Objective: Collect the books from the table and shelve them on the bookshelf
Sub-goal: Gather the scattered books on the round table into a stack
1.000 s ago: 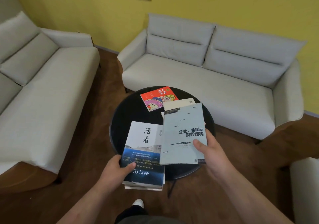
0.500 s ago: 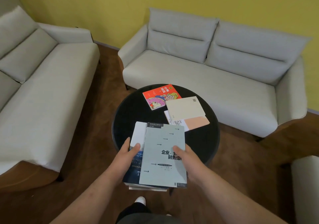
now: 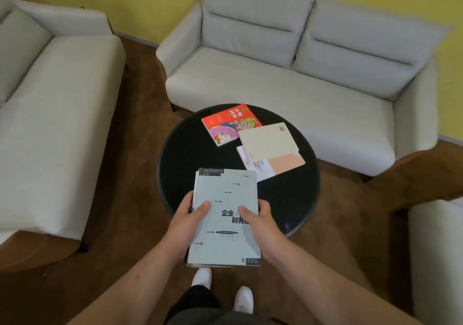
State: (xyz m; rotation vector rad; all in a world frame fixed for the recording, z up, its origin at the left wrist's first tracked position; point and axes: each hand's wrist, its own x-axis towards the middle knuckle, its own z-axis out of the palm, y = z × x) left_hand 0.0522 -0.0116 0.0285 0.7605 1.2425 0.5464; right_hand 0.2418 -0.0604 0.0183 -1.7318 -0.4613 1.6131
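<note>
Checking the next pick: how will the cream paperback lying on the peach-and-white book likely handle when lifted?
The cream paperback looks thin, so it is probably light and slightly bendy. It lies askew on the peach-and-white book, so a push may slide it off.

**Room round the table: gaps & blockers**

Both hands are taken: left hand (image 3: 186,220) & right hand (image 3: 260,220) grip the grey book stack (image 3: 225,224) over the near rim of the round table (image 3: 188,154). The table's left half shows bare black top, open from the near-left. The far-right part holds 3 flat books: red book (image 3: 225,124), cream book (image 3: 268,140) meeting its right edge, peach book (image 3: 283,165) under the cream one. All lie low, open from above. The stack's far-right corner nearly meets the peach book. Back sofa (image 3: 275,81) stands close behind, left sofa (image 3: 50,111) across a strip of floor, another seat (image 3: 436,249) at right
</note>
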